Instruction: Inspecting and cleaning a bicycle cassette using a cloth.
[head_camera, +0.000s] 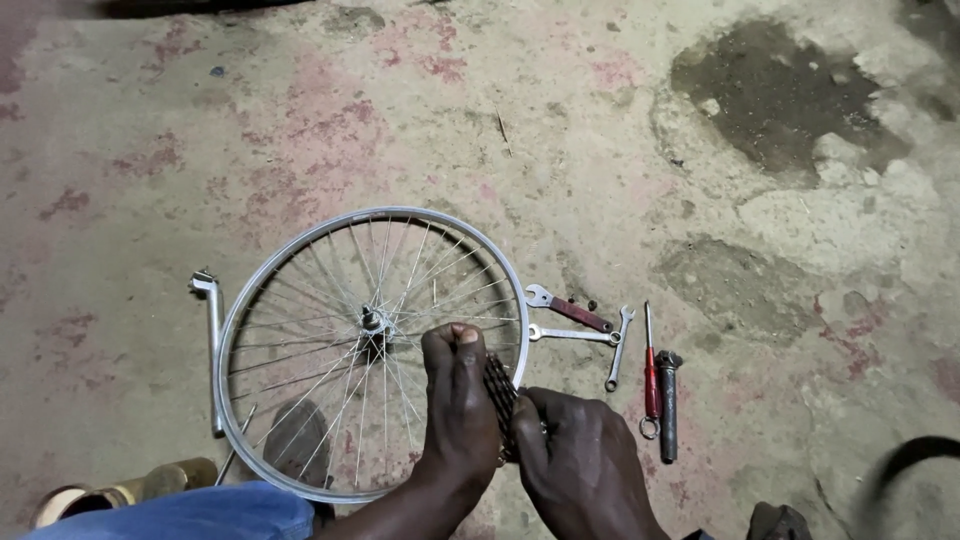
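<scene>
Both hands meet at the near right edge of the bicycle wheel rim (300, 240), which lies flat on the stained concrete floor (600, 130). Between them is a dark ribbed bundle (499, 392) — looks like a bike chain or a sprocket stack, can't tell which. Its long axis runs near-to-far, roughly upright in frame, just inside the rim's right arc.

Left hand (458, 400) is curled round the bundle from the left, thumb pointing far, fingers closed on it. Right hand (580, 455) grips the near end from the right, fingers folded. Both touch it; the left covers more of it.

The bundle is dark, greasy-looking, mostly hidden by fingers. The hub (373, 322) sits left and slightly far of the hands. Spanners (570, 325) and a red-handled screwdriver (651, 375) lie right of the rim — well clear of either hand.
</scene>
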